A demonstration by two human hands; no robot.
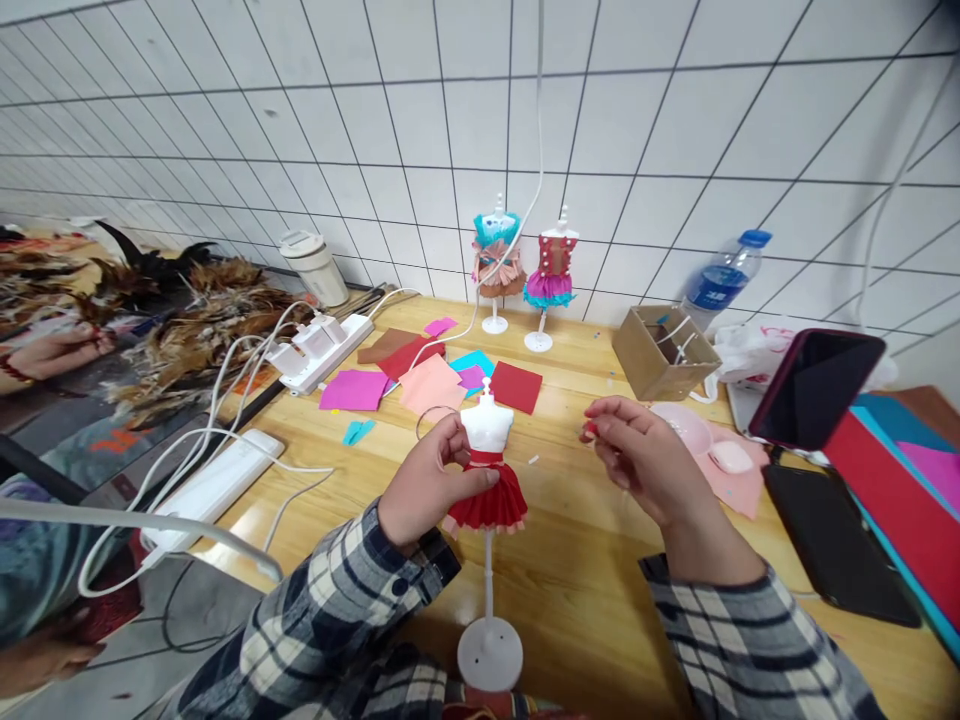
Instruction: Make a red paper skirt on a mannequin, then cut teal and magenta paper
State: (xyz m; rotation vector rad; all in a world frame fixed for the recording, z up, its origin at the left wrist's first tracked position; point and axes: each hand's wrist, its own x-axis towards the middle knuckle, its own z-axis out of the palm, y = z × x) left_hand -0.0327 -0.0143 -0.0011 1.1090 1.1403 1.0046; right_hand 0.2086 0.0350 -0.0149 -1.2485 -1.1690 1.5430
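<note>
A small white dress form [488, 425] stands upright on a round white base near the front edge. It wears a red gathered skirt [491, 498] with a pink hem and a red waistband. My left hand [442, 475] grips the form at the waist, thumb across the skirt's front. To the right and apart from the form, my right hand [637, 450] is pinched on a small red piece [591, 428], partly hidden by the fingers. Coloured fabric pieces, among them a dark red square [516, 387] and a peach one [433, 385], lie behind the form.
Two dressed mini forms [498, 265] [553, 270] stand by the wall. At right are a cardboard box [664, 352], a bottle [724, 280], a phone [817, 388] and a pink dish [682, 428]. Power strips [326, 352] with cables, feathers [195, 330] and another person's hands [64, 355] are left.
</note>
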